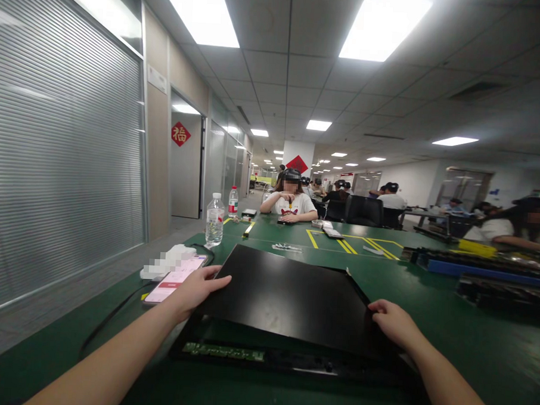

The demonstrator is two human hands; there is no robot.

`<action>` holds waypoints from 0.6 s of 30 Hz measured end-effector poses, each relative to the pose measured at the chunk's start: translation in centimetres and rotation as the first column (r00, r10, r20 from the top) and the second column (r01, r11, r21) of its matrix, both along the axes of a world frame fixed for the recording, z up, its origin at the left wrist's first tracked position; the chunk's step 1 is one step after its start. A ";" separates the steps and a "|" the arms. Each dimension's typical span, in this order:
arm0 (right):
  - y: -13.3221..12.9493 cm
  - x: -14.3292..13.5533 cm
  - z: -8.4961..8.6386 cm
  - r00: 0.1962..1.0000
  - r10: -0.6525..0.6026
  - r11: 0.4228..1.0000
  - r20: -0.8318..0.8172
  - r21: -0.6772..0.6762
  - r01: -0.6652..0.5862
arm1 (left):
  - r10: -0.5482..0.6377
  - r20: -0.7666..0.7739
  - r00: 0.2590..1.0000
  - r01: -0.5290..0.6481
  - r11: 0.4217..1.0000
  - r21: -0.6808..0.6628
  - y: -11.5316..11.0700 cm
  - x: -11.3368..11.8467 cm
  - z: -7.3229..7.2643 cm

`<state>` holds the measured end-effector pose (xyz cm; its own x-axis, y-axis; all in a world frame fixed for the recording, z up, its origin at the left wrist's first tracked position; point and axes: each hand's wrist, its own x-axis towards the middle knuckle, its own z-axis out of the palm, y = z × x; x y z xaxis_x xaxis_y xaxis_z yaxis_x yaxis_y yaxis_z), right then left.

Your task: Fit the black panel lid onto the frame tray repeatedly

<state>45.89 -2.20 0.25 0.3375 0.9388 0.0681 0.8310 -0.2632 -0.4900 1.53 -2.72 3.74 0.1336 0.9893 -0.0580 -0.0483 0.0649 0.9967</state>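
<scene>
A flat black screen panel point(288, 293) is tilted over a black frame point(303, 362) on the green table. At its left edge, my left hand point(198, 292) grips with the thumb on top and the fingers partly hidden underneath. My right hand point(392, 321) pinches the right edge, where panel and frame lie close together; its fingertips are partly hidden. Between the panel's near edge and the frame there is a gap with the tabletop showing through. A strip of green circuit board point(223, 351) lies along the frame's near side.
A phone point(177, 279) and a cable point(113, 315) lie left of the panel. Behind them stand a water bottle point(214, 221) and a red-labelled bottle point(233, 202). Dark strips point(482, 271) are stacked at right. Across the table point(482, 349) sits a person point(292, 203).
</scene>
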 end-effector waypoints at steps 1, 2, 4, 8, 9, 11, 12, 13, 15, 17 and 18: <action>0.0 0.0 0.0 1.000 0.004 1.000 -0.012 -0.009 -0.004 | -0.004 0.009 1.000 0.004 1.000 0.006 0.0 0.0 0.0; -0.1 0.0 0.1 1.000 0.008 1.000 -0.028 -0.015 -0.009 | -0.002 0.016 1.000 0.002 1.000 0.019 0.0 -0.1 0.0; -0.1 0.0 0.0 0.997 0.014 1.000 -0.074 -0.013 -0.015 | 0.035 0.016 0.999 -0.036 0.998 0.059 0.1 -0.1 0.0; 0.1 0.2 0.0 0.987 -0.020 0.999 -0.158 0.046 0.028 | 0.162 -0.042 0.986 -0.153 0.973 0.171 0.3 -0.1 0.2; 0.1 0.2 0.1 0.984 -0.032 0.997 -0.175 0.066 0.044 | 0.168 -0.056 0.984 -0.153 0.966 0.206 0.3 -0.2 0.1; 0.2 0.3 0.2 0.980 -0.045 0.992 -0.196 0.105 0.066 | 0.169 -0.059 0.984 -0.147 0.950 0.275 0.5 -0.2 0.0; 0.3 0.3 0.2 0.978 -0.043 0.990 -0.205 0.125 0.070 | 0.163 -0.046 0.986 -0.142 0.943 0.300 0.6 -0.2 0.0; 0.3 0.4 0.3 0.973 -0.042 0.987 -0.227 0.144 0.076 | 0.152 -0.023 0.988 -0.137 0.940 0.312 0.6 -0.2 0.0; 0.2 0.4 0.4 0.943 -0.046 0.979 -0.328 0.172 0.108 | 0.116 0.041 0.992 -0.123 0.945 0.302 0.4 -0.1 0.1; -0.1 0.4 0.6 0.876 -0.057 0.972 -0.479 0.172 0.158 | 0.071 0.109 0.992 -0.098 0.960 0.263 0.0 0.1 0.4; -0.3 0.2 0.8 0.830 -0.061 0.969 -0.555 0.166 0.182 | 0.057 0.140 0.989 -0.090 0.965 0.245 -0.1 0.1 0.6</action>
